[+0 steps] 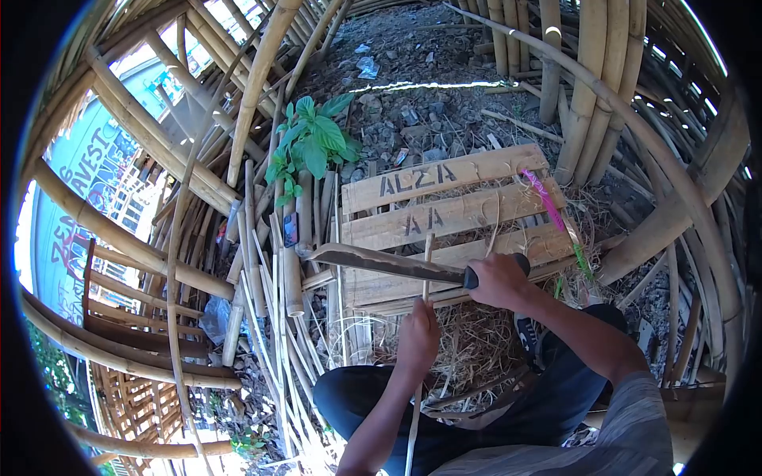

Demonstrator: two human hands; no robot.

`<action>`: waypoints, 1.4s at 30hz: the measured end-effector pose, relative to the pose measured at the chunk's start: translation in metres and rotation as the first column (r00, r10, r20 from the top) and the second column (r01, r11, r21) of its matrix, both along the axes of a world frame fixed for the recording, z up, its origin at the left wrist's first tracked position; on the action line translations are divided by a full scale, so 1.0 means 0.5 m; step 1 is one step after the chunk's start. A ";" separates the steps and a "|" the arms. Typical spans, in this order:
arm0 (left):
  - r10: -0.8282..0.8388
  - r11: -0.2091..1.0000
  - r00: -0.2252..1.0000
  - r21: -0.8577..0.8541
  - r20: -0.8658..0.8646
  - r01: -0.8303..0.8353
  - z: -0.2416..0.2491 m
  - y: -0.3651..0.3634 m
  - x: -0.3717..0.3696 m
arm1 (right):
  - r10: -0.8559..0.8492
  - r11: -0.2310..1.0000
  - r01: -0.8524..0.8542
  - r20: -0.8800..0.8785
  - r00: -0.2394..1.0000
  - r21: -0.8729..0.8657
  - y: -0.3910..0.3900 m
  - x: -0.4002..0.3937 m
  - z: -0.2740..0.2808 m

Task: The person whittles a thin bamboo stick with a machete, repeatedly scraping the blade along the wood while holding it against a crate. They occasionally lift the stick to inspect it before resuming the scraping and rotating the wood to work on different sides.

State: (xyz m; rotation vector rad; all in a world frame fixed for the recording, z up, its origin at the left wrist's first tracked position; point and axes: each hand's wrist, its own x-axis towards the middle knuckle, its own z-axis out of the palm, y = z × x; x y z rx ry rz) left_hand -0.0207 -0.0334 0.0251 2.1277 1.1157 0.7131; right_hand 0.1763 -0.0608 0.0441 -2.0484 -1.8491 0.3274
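Note:
My right hand (498, 282) is closed round the black handle of a large machete (381, 262), whose blade points left over the slats of a wooden crate (444, 210) marked with stencilled letters. A thin bamboo strip (427, 266) stands lengthwise in front of me, and the blade lies across it just above my left hand. My left hand (418, 333) is wrapped round this strip, whose lower end runs down between my legs. Whether the blade has cut into the strip cannot be made out.
Bamboo strips (258, 278) lie left of the crate, near a green leafy plant (313, 143). Thick bamboo poles (603, 87) stand at the right, beside a long curved pole (635, 119). Fibre shavings (484, 345) cover the ground before me. A pink ribbon (544, 198) lies on the crate.

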 end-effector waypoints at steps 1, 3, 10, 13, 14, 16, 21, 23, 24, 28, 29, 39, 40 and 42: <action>0.029 0.998 0.999 0.057 -0.029 -0.027 -0.001 -0.003 0.000 | 0.010 1.000 -0.010 0.006 1.000 -0.012 -0.001 -0.003 0.000; 0.021 0.998 0.999 0.056 -0.035 -0.019 -0.005 -0.008 0.002 | 0.013 0.999 -0.012 0.020 1.000 -0.030 0.003 0.001 -0.002; -0.033 0.999 0.998 -0.040 -0.044 0.031 0.019 0.015 0.012 | -0.139 0.990 0.139 0.017 0.990 -0.006 0.025 0.022 -0.020; -0.022 0.999 1.000 -0.022 0.008 0.022 0.018 0.000 0.012 | -0.089 0.996 0.089 0.004 0.996 -0.021 0.004 -0.004 -0.022; -0.022 0.999 1.000 -0.025 0.008 0.022 0.017 0.002 0.015 | -0.089 0.996 0.089 0.004 0.996 -0.024 0.014 0.013 -0.020; -0.057 0.992 0.997 -0.113 0.050 0.062 0.022 -0.001 0.010 | -0.102 0.995 0.102 0.046 0.994 -0.010 0.035 0.047 -0.028; -0.020 0.976 0.999 -0.214 0.031 0.026 0.009 0.017 0.008 | -0.151 0.988 0.152 0.014 0.988 -0.037 0.028 0.018 -0.014; 0.014 0.961 0.999 -0.278 0.048 0.000 0.011 0.009 0.008 | -0.109 0.994 0.109 0.021 0.994 -0.023 0.017 0.002 -0.002; 0.011 0.960 0.999 -0.281 0.043 0.001 0.000 0.007 0.007 | -0.055 0.998 0.055 0.021 0.998 -0.018 0.008 -0.011 -0.002; -0.011 0.943 0.998 -0.331 0.057 0.029 -0.025 0.001 0.006 | -0.014 0.996 0.019 0.067 0.998 -0.084 0.036 0.037 -0.025; -0.017 0.942 1.000 -0.334 0.007 0.019 -0.020 0.005 0.011 | -0.114 0.983 0.121 0.052 0.992 -0.137 0.043 0.054 -0.016; -0.001 0.875 0.992 -0.480 0.127 0.063 -0.005 0.009 0.025 | -0.030 0.995 0.033 0.031 0.999 -0.093 -0.012 -0.018 0.028; 0.036 0.855 0.991 -0.518 0.126 0.035 0.003 0.004 0.025 | -0.039 0.996 0.042 0.042 0.998 -0.081 -0.004 0.000 0.025; 0.016 0.894 0.995 -0.446 0.102 0.031 -0.005 -0.016 0.001 | -0.215 0.972 0.218 0.039 0.976 -0.084 0.039 0.076 0.010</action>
